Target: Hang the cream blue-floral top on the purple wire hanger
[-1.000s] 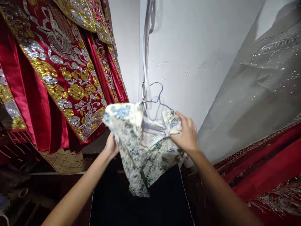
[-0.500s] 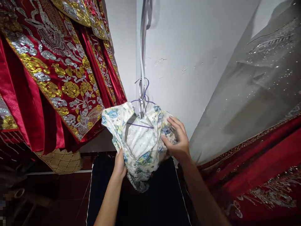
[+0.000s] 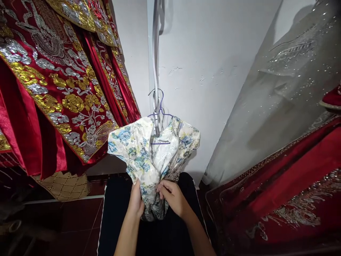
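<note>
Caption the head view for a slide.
Left hand and right hand hold a floral garment on a purple hanger.

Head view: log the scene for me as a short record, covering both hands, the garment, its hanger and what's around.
Garment: floral, short-sleeved, front opening in a V
Hanger: purple, inside the garment's shoulders; hook overlaps a white strap, attachment unclear
Left hand: holds the garment's left edge, thumb in front
Right hand: fingers on the cloth just below the V
Left side: red costume, gold and silver embroidery
Right side: pale sparkly fabric, red embroidered cloth
Behind: pale wall
</note>
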